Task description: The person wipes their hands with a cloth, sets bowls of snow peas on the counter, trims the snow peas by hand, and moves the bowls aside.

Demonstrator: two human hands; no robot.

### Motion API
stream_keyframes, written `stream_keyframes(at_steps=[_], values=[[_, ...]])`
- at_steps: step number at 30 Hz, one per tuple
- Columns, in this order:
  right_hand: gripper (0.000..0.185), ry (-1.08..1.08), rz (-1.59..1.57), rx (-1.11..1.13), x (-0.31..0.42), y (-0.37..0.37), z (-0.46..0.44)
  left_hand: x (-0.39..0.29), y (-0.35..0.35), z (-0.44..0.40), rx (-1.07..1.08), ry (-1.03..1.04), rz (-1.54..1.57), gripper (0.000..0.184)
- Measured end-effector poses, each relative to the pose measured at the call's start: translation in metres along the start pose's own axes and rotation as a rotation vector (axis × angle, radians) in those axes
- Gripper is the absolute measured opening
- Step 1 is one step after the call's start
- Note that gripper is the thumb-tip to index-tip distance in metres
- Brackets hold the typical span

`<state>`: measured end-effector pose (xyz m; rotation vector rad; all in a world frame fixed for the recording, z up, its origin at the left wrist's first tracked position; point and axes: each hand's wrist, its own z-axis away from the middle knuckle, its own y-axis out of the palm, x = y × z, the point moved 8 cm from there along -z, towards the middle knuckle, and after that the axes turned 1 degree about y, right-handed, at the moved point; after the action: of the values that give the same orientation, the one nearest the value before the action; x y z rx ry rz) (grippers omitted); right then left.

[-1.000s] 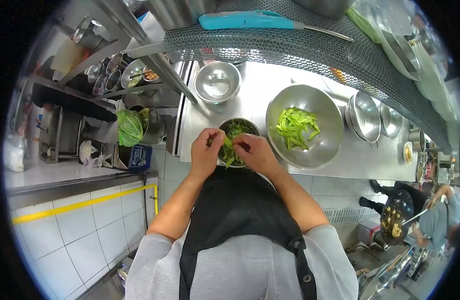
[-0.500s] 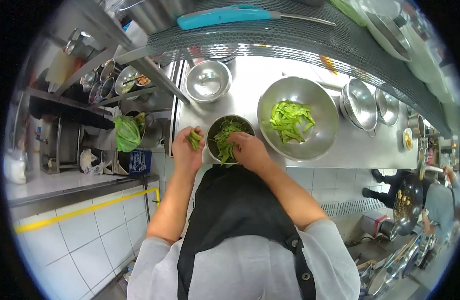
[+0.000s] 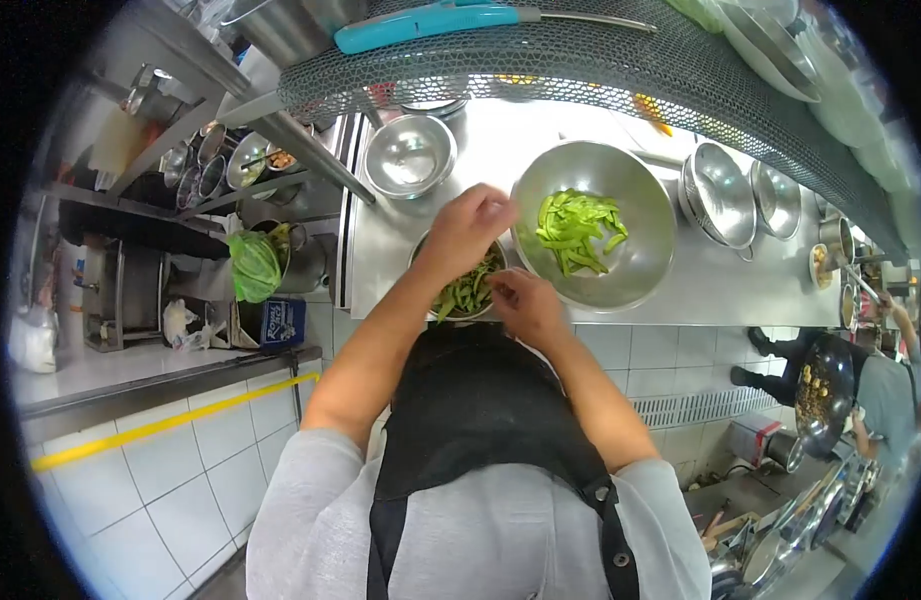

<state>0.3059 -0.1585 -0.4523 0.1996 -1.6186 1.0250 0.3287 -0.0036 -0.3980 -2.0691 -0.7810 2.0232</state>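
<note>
My left hand [image 3: 468, 228] is over the steel pot, its curled fingers close to the left rim of a large steel bowl [image 3: 644, 285]. Whether anything is still in those fingers is hidden. Trimmed green pods [image 3: 580, 230] lie heaped in the large bowl. Below my left forearm the deep steel pot [image 3: 417, 246] is partly covered; it holds thin untrimmed green pods [image 3: 468, 292]. My right hand [image 3: 525, 305] is at the pot's right edge, fingertips pinched together over the pods. What they grip is too small to make out.
An empty steel bowl [image 3: 410, 157] sits behind the pot. Steel strainers [image 3: 720, 195] stand to the right. A mesh shelf [image 3: 560, 70] with a blue lighter [image 3: 425, 27] overhangs the counter. Cabbage [image 3: 253, 267] lies left. A person at far right holds a wok [image 3: 822, 392].
My left hand, which held green pods left of the pot, has swung right and forward to the large bowl's rim. My right hand has drawn back from the pot's middle to its right edge.
</note>
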Motion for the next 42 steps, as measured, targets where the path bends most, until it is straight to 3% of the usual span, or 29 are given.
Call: stream_keyframes(at_steps=[4, 7, 10, 13, 17, 22, 28, 31, 34, 37, 40, 42], values=[[0.026, -0.003, 0.023, 0.066, -0.004, 0.001, 0.008, 0.037, -0.014, 0.078, 0.401, -0.32, -0.53, 0.026], [0.028, -0.06, 0.095, 0.105, -0.001, 0.014, 0.007, 0.042, -0.018, 0.119, 0.241, -0.052, -0.647, 0.022], [0.03, -0.061, 0.174, 0.159, 0.0, 0.024, 0.002, 0.053, -0.019, 0.13, 0.266, -0.033, -0.646, 0.02], [0.032, -0.044, 0.165, 0.178, 0.01, 0.026, -0.006, 0.052, -0.034, 0.126, 0.258, -0.138, -0.566, 0.017], [0.031, -0.185, 0.042, 0.091, 0.04, 0.022, -0.013, 0.028, -0.056, 0.123, 0.124, -0.116, -0.366, 0.014], [0.022, -0.153, 0.029, 0.197, 0.031, 0.036, -0.021, 0.021, -0.056, 0.121, 0.071, -0.075, -0.213, 0.011], [0.017, -0.11, -0.028, 0.15, 0.025, 0.028, -0.016, 0.001, -0.045, 0.117, 0.004, -0.083, -0.277, 0.012], [0.017, -0.196, 0.002, 0.052, 0.03, 0.021, -0.017, 0.004, -0.03, 0.113, 0.121, 0.059, -0.531, 0.011], [0.016, -0.182, 0.05, -0.016, 0.02, 0.023, -0.017, 0.002, -0.025, 0.107, 0.148, 0.042, -0.568, 0.011], [0.014, -0.007, -0.083, -0.029, 0.024, 0.012, -0.017, 0.011, -0.029, 0.104, 0.012, 0.108, -0.384, 0.011], [0.016, 0.11, -0.244, -0.046, 0.008, 0.014, -0.018, 0.022, -0.034, 0.106, -0.108, -0.095, 0.002, 0.013], [0.017, 0.187, -0.334, -0.053, -0.006, 0.013, -0.021, 0.047, -0.036, 0.112, -0.26, -0.126, 0.183, 0.014]])
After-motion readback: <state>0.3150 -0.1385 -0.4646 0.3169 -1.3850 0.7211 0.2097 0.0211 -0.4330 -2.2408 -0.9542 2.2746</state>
